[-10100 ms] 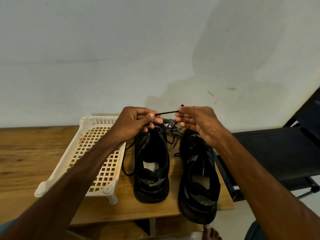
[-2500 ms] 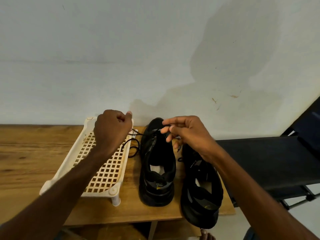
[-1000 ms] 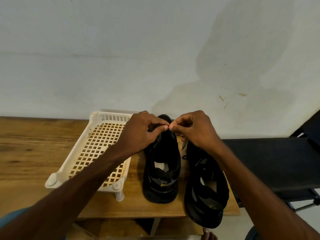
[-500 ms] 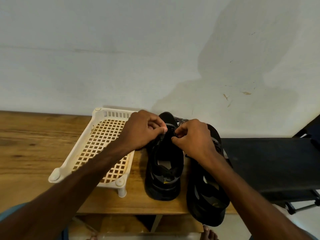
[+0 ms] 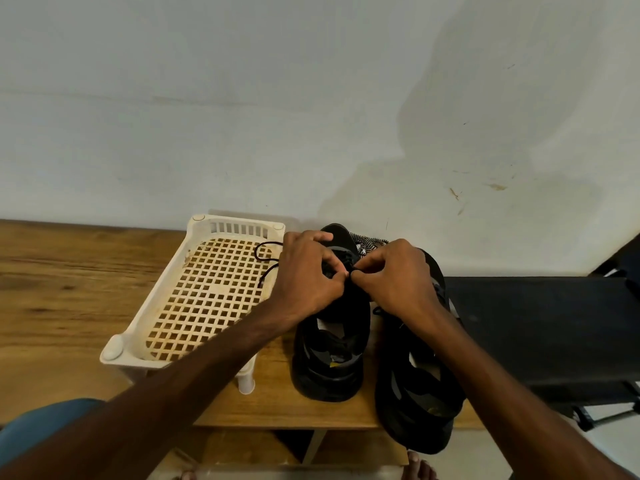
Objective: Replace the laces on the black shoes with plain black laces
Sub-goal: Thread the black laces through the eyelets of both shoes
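Two black shoes stand side by side on the wooden table (image 5: 69,292), heels toward me. Over the front of the left shoe (image 5: 329,355) my left hand (image 5: 308,275) and my right hand (image 5: 394,275) meet, fingertips together, each pinching the plain black lace (image 5: 265,263). A loose loop of that lace trails left onto the white basket. The right shoe (image 5: 419,403) overhangs the table's front edge. Black-and-white patterned laces (image 5: 367,242) lie bunched behind the shoes by the wall. My hands hide the eyelets.
A white plastic lattice basket (image 5: 207,296) stands left of the shoes, against the wall. A black bench or chair (image 5: 540,327) adjoins the table on the right. My bare toes (image 5: 419,469) show below the table edge.
Over the last second both hands dropped from above the toe onto the left shoe's front, fingertips still together. A loop of black lace now lies on the basket.
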The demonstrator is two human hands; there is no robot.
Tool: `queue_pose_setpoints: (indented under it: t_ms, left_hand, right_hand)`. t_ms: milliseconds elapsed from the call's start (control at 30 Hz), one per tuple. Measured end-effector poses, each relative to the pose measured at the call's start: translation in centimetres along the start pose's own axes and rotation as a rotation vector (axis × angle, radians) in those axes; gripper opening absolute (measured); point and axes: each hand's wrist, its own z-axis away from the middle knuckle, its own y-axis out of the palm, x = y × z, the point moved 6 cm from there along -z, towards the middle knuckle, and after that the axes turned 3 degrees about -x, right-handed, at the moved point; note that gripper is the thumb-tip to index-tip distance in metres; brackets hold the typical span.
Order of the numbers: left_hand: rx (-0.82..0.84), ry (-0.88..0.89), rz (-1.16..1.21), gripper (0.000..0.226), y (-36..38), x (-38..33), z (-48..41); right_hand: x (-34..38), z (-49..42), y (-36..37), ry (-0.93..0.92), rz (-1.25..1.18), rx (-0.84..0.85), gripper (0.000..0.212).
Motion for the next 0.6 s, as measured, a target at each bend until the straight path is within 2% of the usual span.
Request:
queue_pose_setpoints:
  t_ms: [433,600]
  left_hand:
    - [-0.045,0.040,-0.047,0.008,0.95,-0.24,0.32]
    - [-0.060,-0.012,-0.042,0.009,1.17,-0.17,0.54]
  right_hand:
    - [-0.15,-0.02,0.12,-0.020,-0.002,0.024,0.010]
    - [-0.04,-0.20,0.06,-0.046,-0.013,0.088,0.011]
